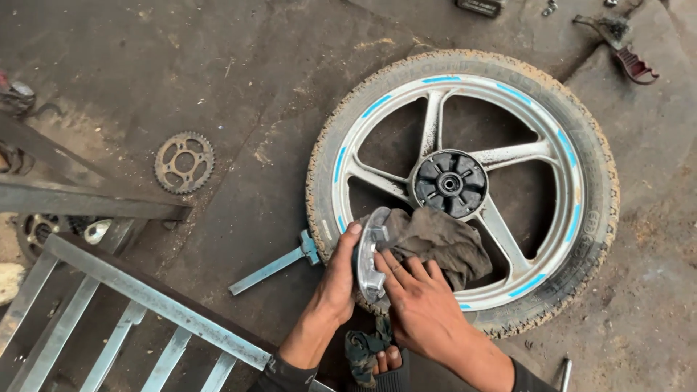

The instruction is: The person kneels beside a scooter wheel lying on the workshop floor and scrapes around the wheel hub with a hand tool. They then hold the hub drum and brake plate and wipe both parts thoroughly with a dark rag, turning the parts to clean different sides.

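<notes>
A motorcycle wheel [465,181] with a muddy tyre, a silver spoked rim with blue stripes and a black hub lies flat on the dirty floor. Over its near edge my left hand [335,279] grips a curved silver metal part [369,254] by its edge. My right hand [417,301] presses a greasy brown rag [443,243] against that part, fingers spread over the cloth. Both hands sit close together, touching the part.
A toothed sprocket [184,162] lies on the floor to the left. A grey metal bar with a blue end [272,265] rests beside the tyre. A metal frame with slats [123,312] fills the lower left. Small parts and a red-tipped footpeg [633,64] lie at the far right.
</notes>
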